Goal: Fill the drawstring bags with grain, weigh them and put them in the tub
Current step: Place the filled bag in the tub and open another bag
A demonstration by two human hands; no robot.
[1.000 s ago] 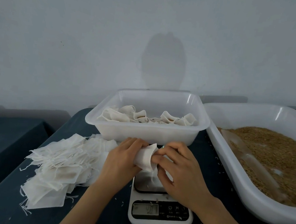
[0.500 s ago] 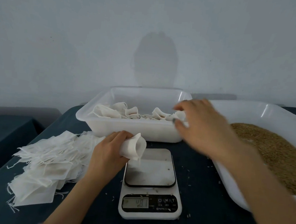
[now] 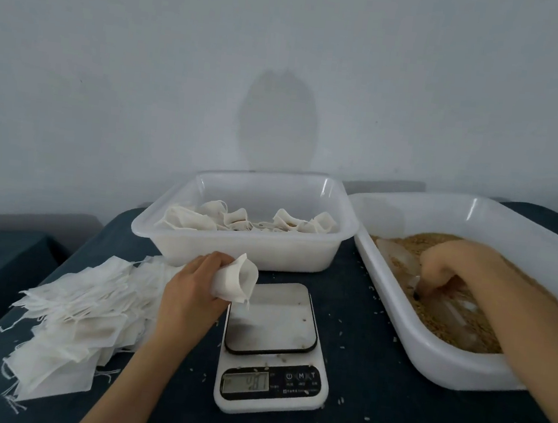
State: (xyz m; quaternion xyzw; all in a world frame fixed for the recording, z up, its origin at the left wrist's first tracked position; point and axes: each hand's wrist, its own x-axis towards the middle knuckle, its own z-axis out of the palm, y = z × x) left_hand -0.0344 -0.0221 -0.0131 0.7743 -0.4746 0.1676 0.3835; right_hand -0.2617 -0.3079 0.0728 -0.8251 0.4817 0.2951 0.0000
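L hand (image 3: 193, 292) is gripping an empty drawstring bag (image 3: 236, 281), mouth open, just over the scale (image 3: 273, 317), back-left edge. R hand (image 3: 451, 264) is curling round a clear scoop (image 3: 456, 309) in the grain tub (image 3: 428, 351).

Looking like a small hand-packing station in a plain room; home vs. workshop, can't tell. Bare grey-white wall (image 3: 113, 73) is filling the whole top half. Dark blue table (image 3: 391, 378) is carrying the kit: digital kitchen scale (image 3: 274, 321) sitting at 6 o'clock w/ display showing digits, white plastic tub (image 3: 249, 251) of filled bags (image 3: 197, 221) at 12, bigger tub (image 3: 443, 366) of brown grain (image 3: 415, 241) at 3, heap of empty drawstring bags (image 3: 81, 311) at 9. Stray grains (image 3: 340, 335) are lying round the scale.
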